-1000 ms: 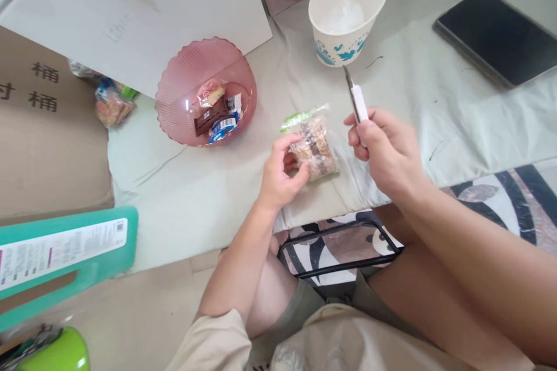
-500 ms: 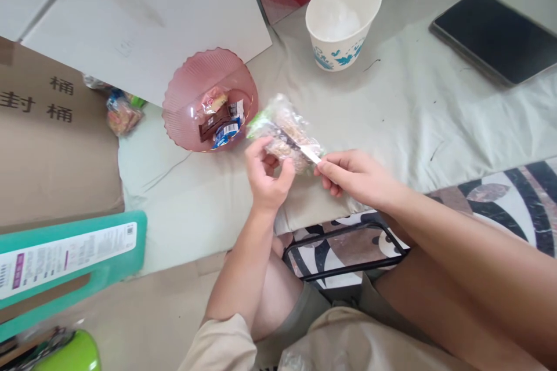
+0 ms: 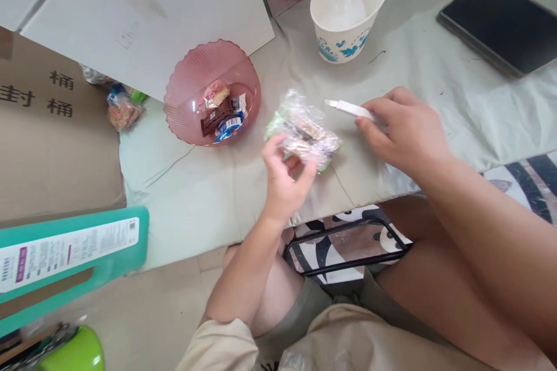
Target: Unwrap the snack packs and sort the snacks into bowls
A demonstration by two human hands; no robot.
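Here, snack (image 3: 311,134) inside clear wrapper (image 3: 292,116)

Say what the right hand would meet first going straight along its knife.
The wrapped snack, likely: the white knife in the right hand points leftward near its far edge. Depth is unclear, so it may skim past toward the pink bowl.

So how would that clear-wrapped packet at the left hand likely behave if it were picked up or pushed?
The clear-wrapped packet probably has a floppy skin, since its film bunches in loose crinkles. It may feel slippery: that film looks glossy near the left hand. Its broad, blocky outline suggests sliding rather than rolling.
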